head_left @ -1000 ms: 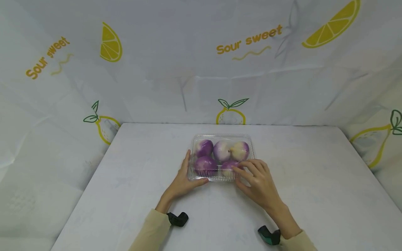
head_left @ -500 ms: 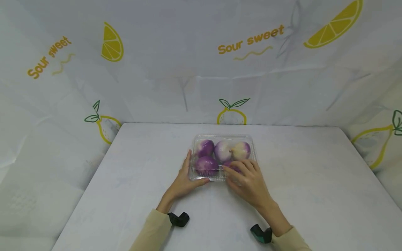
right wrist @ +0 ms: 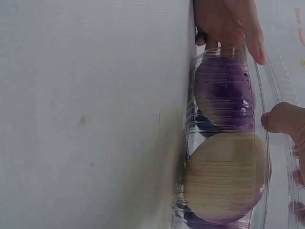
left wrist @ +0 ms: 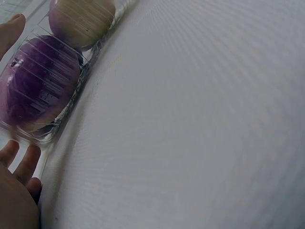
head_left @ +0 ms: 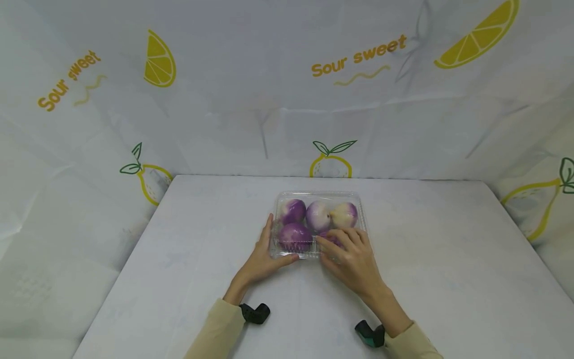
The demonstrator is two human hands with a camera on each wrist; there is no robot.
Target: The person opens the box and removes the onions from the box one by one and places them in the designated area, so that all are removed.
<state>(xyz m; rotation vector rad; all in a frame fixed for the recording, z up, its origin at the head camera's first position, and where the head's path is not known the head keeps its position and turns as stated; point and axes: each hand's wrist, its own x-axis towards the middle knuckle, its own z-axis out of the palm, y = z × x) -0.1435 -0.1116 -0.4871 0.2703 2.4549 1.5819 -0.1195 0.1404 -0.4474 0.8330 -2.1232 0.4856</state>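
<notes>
A clear plastic clamshell box [head_left: 358, 196] holds several purple-and-white onions, among them a dark purple onion [head_left: 294, 236] at front left and a pale onion [head_left: 344, 215] at back right. My left hand [head_left: 258, 262] rests against the box's left end, fingers straight and thumb stretched along its front side. My right hand [head_left: 353, 259] bends over the front right, pinching the rim with thumb [right wrist: 281, 119] and fingers. It partly hides the front right onion [right wrist: 224, 176]. The lid lies over the onions; how fully its rim meets the base is unclear.
The box stands on a white tabletop [head_left: 202, 214] that spreads out on both sides. A white cloth with lemon prints [head_left: 233, 89] hangs behind and beside it. Each wrist wears a black camera mount [head_left: 255, 314].
My right hand has slid left along the front rim toward the middle, covering more of the front right onion. The left hand and the box keep their place.
</notes>
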